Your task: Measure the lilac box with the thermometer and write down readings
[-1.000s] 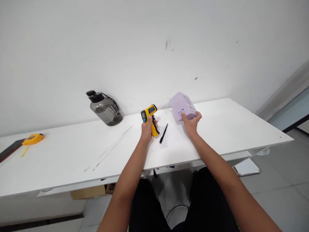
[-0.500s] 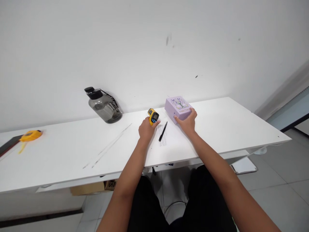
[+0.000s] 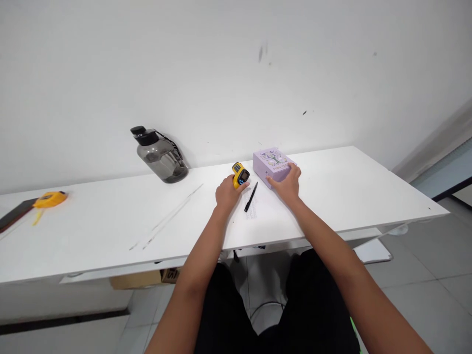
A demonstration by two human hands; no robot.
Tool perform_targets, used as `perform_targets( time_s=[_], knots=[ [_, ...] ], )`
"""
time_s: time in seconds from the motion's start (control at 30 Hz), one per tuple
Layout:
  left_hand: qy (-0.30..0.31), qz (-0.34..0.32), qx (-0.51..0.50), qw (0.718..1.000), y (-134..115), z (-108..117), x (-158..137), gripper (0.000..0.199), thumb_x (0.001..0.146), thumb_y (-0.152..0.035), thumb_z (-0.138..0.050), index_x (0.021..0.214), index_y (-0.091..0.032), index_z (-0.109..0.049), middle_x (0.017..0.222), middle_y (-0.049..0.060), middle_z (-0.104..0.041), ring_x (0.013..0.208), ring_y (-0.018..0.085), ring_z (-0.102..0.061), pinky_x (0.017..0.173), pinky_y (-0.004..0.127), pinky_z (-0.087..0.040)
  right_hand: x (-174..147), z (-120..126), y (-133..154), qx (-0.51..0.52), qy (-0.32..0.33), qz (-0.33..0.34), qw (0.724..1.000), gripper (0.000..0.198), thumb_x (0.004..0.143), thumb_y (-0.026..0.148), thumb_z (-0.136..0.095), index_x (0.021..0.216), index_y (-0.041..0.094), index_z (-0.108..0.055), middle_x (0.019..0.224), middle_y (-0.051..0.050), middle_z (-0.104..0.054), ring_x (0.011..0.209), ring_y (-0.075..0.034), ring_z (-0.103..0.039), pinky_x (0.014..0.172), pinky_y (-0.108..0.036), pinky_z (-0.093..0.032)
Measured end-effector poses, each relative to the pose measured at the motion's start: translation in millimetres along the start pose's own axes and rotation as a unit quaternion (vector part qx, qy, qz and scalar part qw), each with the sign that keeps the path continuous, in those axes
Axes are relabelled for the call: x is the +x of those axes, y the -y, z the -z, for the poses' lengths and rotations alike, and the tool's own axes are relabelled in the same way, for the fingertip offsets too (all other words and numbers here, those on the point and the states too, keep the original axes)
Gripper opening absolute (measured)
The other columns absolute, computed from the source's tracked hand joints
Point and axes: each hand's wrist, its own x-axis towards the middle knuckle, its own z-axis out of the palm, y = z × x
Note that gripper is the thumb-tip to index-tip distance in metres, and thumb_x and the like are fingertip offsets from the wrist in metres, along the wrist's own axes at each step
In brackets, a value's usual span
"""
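Observation:
My left hand is wrapped round the handle of a yellow and black infrared thermometer, its small screen and blue buttons facing me. A lilac box with a printed tree design sits on the white table, and my right hand grips its near right corner, thumb on the front side and fingers on the top edge. Between my hands a black pen lies on a sheet of paper with writing.
A grey see-through water bottle stands near the wall at the back left. On the far left lie a yellow tape measure and a dark flat object. A cardboard box is under the table.
The thermometer in my left hand has tilted and shifted slightly right, towards the box. My right hand keeps its hold on the box. The whole view has shifted a little.

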Motion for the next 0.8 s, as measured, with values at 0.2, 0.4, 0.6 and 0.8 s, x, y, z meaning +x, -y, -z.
perform_targets(
  time_s=[0.2,0.4,0.6,0.8],
  knots=[
    [-0.001,-0.017,-0.006,1.000,0.3,-2.1,-0.7,0.053,0.079,-0.067,-0.063,0.111,-0.024,-0.060,0.108,0.013,-0.068,0.099,0.033,-0.063,0.077,0.036,-0.040,-1.3,-2.7,-1.2,-0.010,0.013,0.005,1.000,0.089,0.061,0.053,-0.079,0.133,0.026,-0.035,0.143,-0.017,-0.030,0.138,-0.036,-0.033,0.105,-0.055,-0.043],
    [0.026,-0.028,0.068,0.997,-1.0,-3.2,0.0,0.062,0.081,-0.069,-0.059,0.120,-0.021,-0.058,0.114,0.016,-0.067,0.104,0.036,-0.062,0.079,0.038,-0.040,-0.8,-4.2,-2.1,-0.034,0.026,0.007,0.999,0.091,0.062,0.053,-0.079,0.135,0.024,-0.033,0.148,-0.019,-0.024,0.138,-0.036,-0.032,0.108,-0.055,-0.039],
    [0.028,-0.030,0.096,0.995,-0.5,-4.9,1.3,0.060,0.082,-0.069,-0.057,0.118,-0.021,-0.058,0.110,0.015,-0.068,0.104,0.035,-0.063,0.081,0.038,-0.038,0.4,-4.9,-3.7,-0.024,0.027,0.004,0.999,0.091,0.061,0.052,-0.079,0.134,0.026,-0.033,0.148,-0.018,-0.022,0.137,-0.037,-0.033,0.108,-0.056,-0.038],
    [0.043,-0.001,0.152,0.987,-3.0,-5.0,-0.6,0.060,0.078,-0.069,-0.061,0.117,-0.023,-0.056,0.112,0.012,-0.068,0.104,0.032,-0.062,0.087,0.041,-0.035,0.4,-5.0,-3.3,-0.044,0.030,0.005,0.999,0.091,0.062,0.049,-0.080,0.135,0.024,-0.032,0.148,-0.019,-0.022,0.137,-0.036,-0.034,0.109,-0.055,-0.038]
  ],
)
